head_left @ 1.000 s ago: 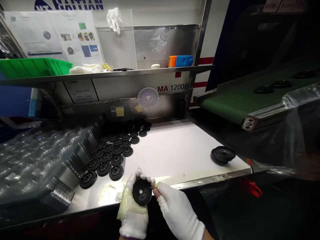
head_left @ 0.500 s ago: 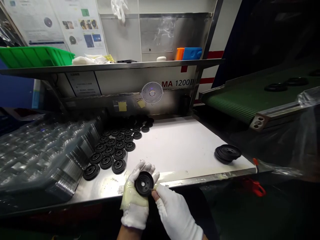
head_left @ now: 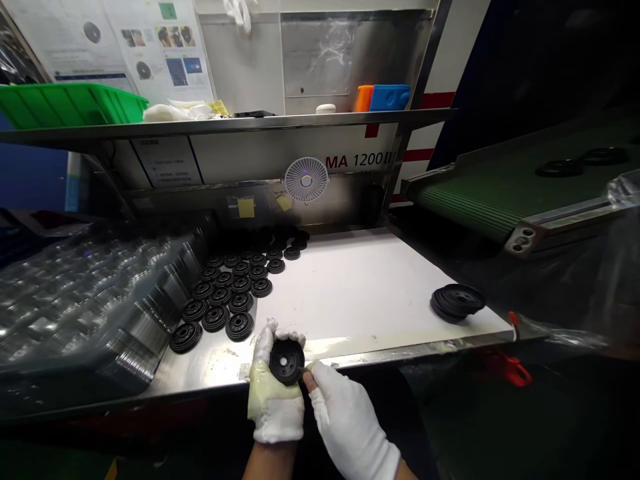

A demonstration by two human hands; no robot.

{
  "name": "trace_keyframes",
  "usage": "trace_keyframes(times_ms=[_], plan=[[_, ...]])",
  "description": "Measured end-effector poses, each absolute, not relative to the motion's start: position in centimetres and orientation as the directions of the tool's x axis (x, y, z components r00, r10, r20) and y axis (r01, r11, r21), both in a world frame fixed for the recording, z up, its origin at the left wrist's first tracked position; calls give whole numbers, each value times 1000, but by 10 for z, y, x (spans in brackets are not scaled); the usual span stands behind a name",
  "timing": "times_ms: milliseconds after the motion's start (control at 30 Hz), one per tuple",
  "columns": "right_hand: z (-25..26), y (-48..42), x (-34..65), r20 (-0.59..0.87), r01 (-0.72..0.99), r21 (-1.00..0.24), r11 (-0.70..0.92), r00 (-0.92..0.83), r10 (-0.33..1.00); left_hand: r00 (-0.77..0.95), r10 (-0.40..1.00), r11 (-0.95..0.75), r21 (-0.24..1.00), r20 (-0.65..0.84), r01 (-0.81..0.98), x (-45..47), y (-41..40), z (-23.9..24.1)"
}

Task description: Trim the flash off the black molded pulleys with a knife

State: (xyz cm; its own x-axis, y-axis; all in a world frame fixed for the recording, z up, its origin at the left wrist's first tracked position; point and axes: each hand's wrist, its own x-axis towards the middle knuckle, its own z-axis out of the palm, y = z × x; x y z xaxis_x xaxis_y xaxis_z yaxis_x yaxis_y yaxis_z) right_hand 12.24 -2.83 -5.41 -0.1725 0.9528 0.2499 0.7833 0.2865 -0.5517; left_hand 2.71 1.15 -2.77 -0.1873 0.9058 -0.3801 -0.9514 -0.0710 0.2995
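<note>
- We find the left hand [head_left: 276,407] curled closed around a black ribbed wheel [head_left: 287,362], at the near edge of the white sheet [head_left: 350,287];
- the right hand [head_left: 347,420] pinches what looks like a thin pick against the wheel's rim;
- rows of wheels [head_left: 227,293] remain left of the sheet, the larger share; a small stack [head_left: 457,302] sits at its right end

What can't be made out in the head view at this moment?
The thin item at the right hand's fingertips: too small to identify.
The underside of the black ribbed disc: hidden by the left hand.
The far rows of discs: lost in shadow under the shelf.
The stacked discs: count hidden, each covering the next.
The poster's text: too small to read.
</note>
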Motion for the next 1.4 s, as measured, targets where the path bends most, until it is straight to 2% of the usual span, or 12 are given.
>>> trace_keyframes(times_ms=[133,367,533,600,800,1000,1233,1400], plan=[[-51,-28,125,208,749,-599,285,-198,958,-167,918,-63,283,-361,-957,26,10,-30],[-44,-34,126,214,711,-613,345,-271,939,-205,924,-78,366,-323,-927,25,11,-33],[-45,-29,126,247,775,-577,257,-134,960,-200,942,-79,398,-271,-914,25,9,-36],[-48,-29,124,260,791,-554,259,-131,957,-194,945,-84,380,-263,-921,26,9,-37],[-50,-34,117,263,770,-557,311,-192,946,-202,917,-73,352,-344,-933,25,11,-36],[-50,-28,130,247,774,-575,266,-145,958,-74,939,94,455,-337,-886,24,4,-33],[-56,-37,120,244,764,-576,290,-178,953,-132,890,23,330,-436,-944,27,13,-34],[-54,-37,123,233,751,-595,286,-180,956,-109,917,64,412,-383,-909,26,7,-31]])
